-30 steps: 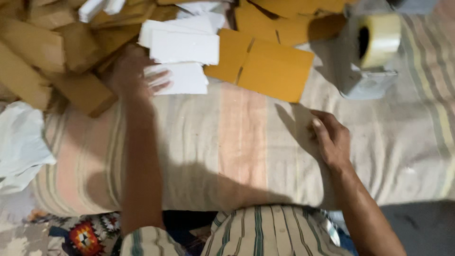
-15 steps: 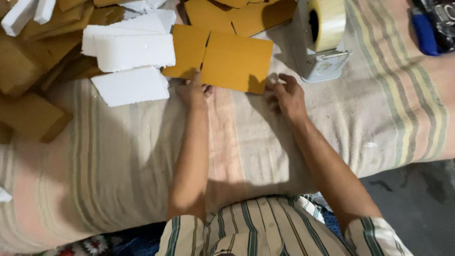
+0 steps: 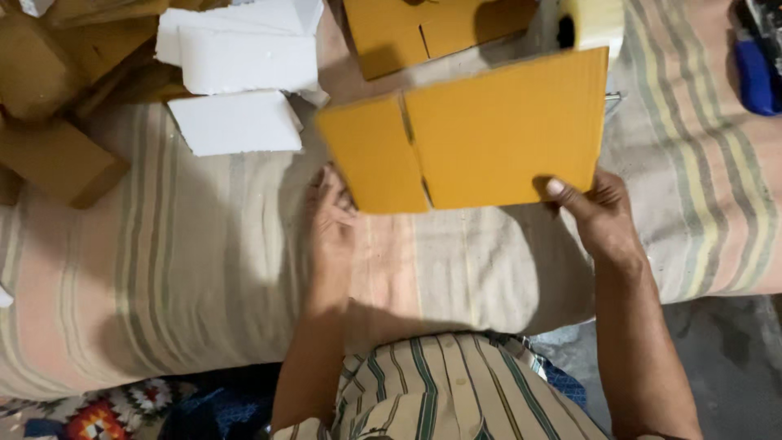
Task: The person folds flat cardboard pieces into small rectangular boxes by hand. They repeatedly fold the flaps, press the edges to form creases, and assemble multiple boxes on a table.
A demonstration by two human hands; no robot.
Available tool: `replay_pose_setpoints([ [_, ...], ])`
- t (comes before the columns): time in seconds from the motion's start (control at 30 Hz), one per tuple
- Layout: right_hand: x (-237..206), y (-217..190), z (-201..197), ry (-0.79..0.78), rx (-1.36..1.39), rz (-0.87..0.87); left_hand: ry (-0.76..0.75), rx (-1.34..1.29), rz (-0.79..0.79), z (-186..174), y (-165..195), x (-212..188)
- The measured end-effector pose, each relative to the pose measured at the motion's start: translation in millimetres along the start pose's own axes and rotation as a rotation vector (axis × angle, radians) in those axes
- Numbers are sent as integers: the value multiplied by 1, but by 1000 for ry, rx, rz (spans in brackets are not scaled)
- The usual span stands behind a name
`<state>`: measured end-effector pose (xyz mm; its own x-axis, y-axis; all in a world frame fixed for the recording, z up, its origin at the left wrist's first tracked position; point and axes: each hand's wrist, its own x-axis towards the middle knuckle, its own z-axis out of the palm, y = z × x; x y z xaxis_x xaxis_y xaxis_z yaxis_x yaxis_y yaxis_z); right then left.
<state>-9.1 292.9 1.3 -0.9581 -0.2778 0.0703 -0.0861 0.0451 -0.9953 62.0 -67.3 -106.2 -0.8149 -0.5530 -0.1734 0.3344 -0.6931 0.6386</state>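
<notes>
A flat yellow-orange cardboard box blank (image 3: 472,134) with flap slits is lifted above the striped cloth (image 3: 204,269). My right hand (image 3: 599,216) pinches its lower right corner, thumb on top. My left hand (image 3: 332,220) reaches under its lower left flap; its fingertips are hidden behind the card, so its grip is unclear. More yellow cardboard blanks (image 3: 407,33) lie at the top centre behind the lifted one.
White foam pieces (image 3: 240,81) lie at upper left beside a pile of brown cardboard boxes (image 3: 49,106). A tape roll on a dispenser (image 3: 590,20) stands at top right, partly behind the blank. A blue object (image 3: 753,77) lies at the far right edge.
Both hands moved from the pile toward me, and one yellow cardboard blank has been lifted off the stack and raised in front of the tape dispenser.
</notes>
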Motion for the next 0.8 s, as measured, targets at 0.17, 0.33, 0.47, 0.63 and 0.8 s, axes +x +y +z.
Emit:
replay_pose_setpoints([
  [0.17,-10,10,18,-121,-217,236,-110,90,89,-19,8,6],
  [0.33,-22,10,39,-115,81,-45,-122,130,231,6,-7,-12],
  [0.47,-25,14,53,-59,421,96,-183,84,238,29,-3,-31],
  [0.63,-25,18,60,-86,65,-174,-391,139,165,49,12,-48],
  [0.8,-25,11,50,-103,261,-225,-592,66,67,55,10,-30],
])
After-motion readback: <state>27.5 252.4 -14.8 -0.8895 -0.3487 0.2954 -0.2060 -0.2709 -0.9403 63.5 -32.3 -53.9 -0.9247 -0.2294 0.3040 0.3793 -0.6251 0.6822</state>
